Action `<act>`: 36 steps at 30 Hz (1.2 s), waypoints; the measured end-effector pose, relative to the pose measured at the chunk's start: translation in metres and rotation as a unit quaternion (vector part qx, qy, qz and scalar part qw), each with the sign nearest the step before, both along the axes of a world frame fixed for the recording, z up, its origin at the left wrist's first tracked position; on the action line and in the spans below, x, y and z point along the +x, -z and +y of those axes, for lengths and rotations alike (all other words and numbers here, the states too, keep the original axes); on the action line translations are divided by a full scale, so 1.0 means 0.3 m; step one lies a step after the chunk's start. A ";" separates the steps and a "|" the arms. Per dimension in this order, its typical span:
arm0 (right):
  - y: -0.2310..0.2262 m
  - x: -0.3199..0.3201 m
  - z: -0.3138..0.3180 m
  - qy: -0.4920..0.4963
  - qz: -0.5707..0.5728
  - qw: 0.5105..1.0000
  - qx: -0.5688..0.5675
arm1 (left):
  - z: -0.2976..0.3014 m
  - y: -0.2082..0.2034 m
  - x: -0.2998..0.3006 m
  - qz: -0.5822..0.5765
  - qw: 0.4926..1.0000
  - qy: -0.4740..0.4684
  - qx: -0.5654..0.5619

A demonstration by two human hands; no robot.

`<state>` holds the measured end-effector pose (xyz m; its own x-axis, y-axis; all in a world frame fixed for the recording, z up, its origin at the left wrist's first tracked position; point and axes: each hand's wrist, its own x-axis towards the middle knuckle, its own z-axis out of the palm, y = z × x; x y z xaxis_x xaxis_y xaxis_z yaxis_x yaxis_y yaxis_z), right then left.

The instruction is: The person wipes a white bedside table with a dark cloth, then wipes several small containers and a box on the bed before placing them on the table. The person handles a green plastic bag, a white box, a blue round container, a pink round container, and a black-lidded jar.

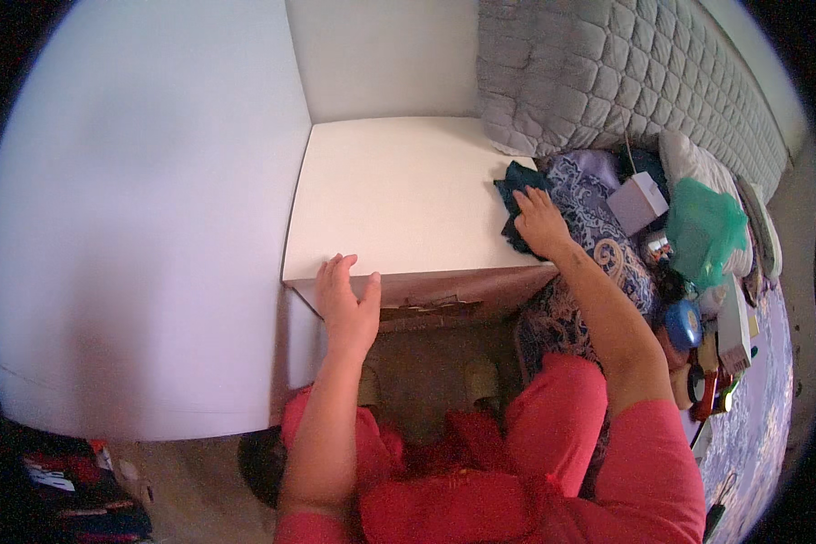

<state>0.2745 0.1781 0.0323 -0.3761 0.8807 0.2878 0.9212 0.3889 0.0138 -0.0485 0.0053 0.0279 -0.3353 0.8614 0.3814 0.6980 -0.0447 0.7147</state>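
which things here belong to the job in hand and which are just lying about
Likely in use:
crumpled dark teal cloth, under the right hand
flat white rectangular tabletop, left hand at its front edge

Likely just lying about:
small pale boxy carton
crumpled translucent green plastic bag
rounded blue container

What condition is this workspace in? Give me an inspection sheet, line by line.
Surface: white tabletop, with a large pale panel along its left.
Things in use: dark teal cloth, crumpled at the tabletop's right side.
Clutter: pale box, green plastic bag and blue round container, right of the tabletop.
Hands: left hand open at the tabletop's front, contact unclear; right hand spread on the cloth.
Cables: thin pale line by the pale box, possibly a cord.
Surroundings: grey quilted padding at far right.
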 end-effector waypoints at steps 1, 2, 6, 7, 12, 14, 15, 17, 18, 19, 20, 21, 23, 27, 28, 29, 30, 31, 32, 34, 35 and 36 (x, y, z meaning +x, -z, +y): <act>0.035 -0.004 0.061 -0.008 -0.051 0.998 0.026 | 0.008 -0.006 0.005 0.012 1.000 0.010 -0.022; 0.086 0.015 0.137 -0.009 -0.104 0.993 0.051 | 0.028 -0.015 0.032 0.023 0.998 0.028 -0.043; 0.024 -0.309 0.177 -0.045 -0.033 0.998 -0.002 | 0.048 -0.036 0.077 0.135 0.987 -0.030 -0.079; 0.013 -0.386 0.194 -0.058 -0.030 0.998 -0.009 | 0.060 -0.042 0.076 0.121 0.984 -0.023 -0.125; 0.009 -0.750 0.235 -0.116 0.013 0.993 0.007 | 0.097 0.004 0.049 0.072 0.991 -0.086 -0.079; 0.037 -0.881 0.205 -0.185 0.048 0.981 0.042 | 0.116 0.028 0.018 0.071 0.990 -0.112 -0.046; 0.003 -0.957 0.142 -0.226 0.067 0.972 -0.002 | 0.116 0.047 -0.016 0.076 0.988 -0.134 -0.026; 0.016 -1.022 0.063 -0.279 0.065 0.958 -0.009 | 0.126 0.036 -0.021 0.083 0.982 -0.169 -0.012; 0.035 -1.029 0.037 -0.306 0.077 0.949 0.005 | 0.131 0.016 -0.024 0.107 0.980 -0.169 -0.001; 0.054 -1.004 0.018 -0.339 0.073 0.938 0.023 | 0.137 -0.001 -0.029 0.131 0.977 -0.166 0.011; 0.062 -0.979 -0.008 -0.374 0.070 0.924 0.041 | 0.136 -0.017 -0.034 0.156 0.973 -0.167 0.023; 0.049 -0.953 -0.043 -0.408 0.068 0.908 0.060 | 0.132 -0.028 -0.034 0.174 0.967 -0.183 0.036; -0.041 -0.863 -0.139 -0.435 0.113 0.890 -0.078 | 0.136 0.002 -0.057 0.175 0.979 -0.099 0.038; -0.047 -0.640 -0.185 -0.440 0.121 0.876 -0.155 | 0.128 -0.007 0.022 0.159 0.983 0.085 -0.034; -0.051 -0.591 -0.192 -0.433 0.118 0.881 -0.152 | 0.119 -0.001 0.058 0.172 0.979 0.102 -0.033; -0.058 -0.525 -0.198 -0.420 0.112 0.888 -0.150 | 0.115 0.001 0.111 0.180 0.977 0.112 -0.026; -0.065 -0.466 -0.203 -0.409 0.106 0.894 -0.148 | 0.106 0.001 0.158 0.188 0.975 0.119 -0.020; -0.059 -0.400 -0.192 -0.421 0.106 0.891 -0.134 | 0.097 0.004 0.203 0.185 0.975 0.123 -0.011; -0.042 -0.315 -0.171 -0.427 0.104 0.890 -0.119 | 0.091 -0.012 0.261 0.171 0.976 0.133 -0.006; -0.078 -0.214 -0.206 -0.352 0.059 0.926 -0.123 | 0.088 -0.018 0.313 0.118 0.981 0.152 0.015; -0.123 -0.165 -0.237 -0.291 0.021 0.949 -0.119 | 0.104 0.001 0.338 0.141 0.979 0.148 0.027; -0.144 -0.135 -0.255 -0.228 -0.013 0.967 -0.112 | 0.105 -0.009 0.356 0.157 0.976 0.152 0.011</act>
<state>0.2342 0.1017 0.0755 -0.7453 0.6601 0.0940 0.6529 0.7511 -0.0978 0.0582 0.0368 0.0307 0.0709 0.8936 0.4433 0.8345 -0.2966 0.4644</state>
